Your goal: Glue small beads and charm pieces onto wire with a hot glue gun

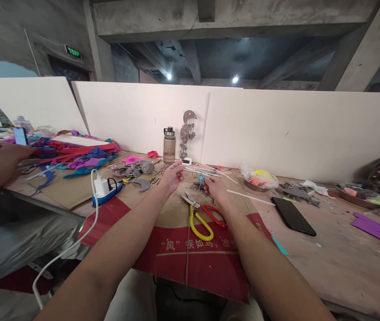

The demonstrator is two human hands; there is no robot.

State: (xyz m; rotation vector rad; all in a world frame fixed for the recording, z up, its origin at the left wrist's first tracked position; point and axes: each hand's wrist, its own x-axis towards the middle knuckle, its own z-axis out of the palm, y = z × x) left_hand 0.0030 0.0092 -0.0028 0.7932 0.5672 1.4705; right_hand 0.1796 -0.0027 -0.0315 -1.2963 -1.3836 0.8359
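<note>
My left hand [173,176] is closed in a pinch over the cardboard [173,209], near the thin white strips; what it pinches is too small to name. Just right of it, my right hand [215,188] grips a small teal star-like piece [201,178] at its edge. A thin grey cord [187,254] hangs below this piece, over the cardboard and down past its front edge. Scissors [194,206] with one yellow and one red handle lie partly open beneath my hands. White strips [226,174] lie behind my right hand.
A bottle [169,147] and a hanging grey ornament [189,129] stand against the white board. Left are a power strip [108,194], coloured cloth [86,154] and another person's hand [6,154]. Right are a black phone [293,216] and a bowl [259,185].
</note>
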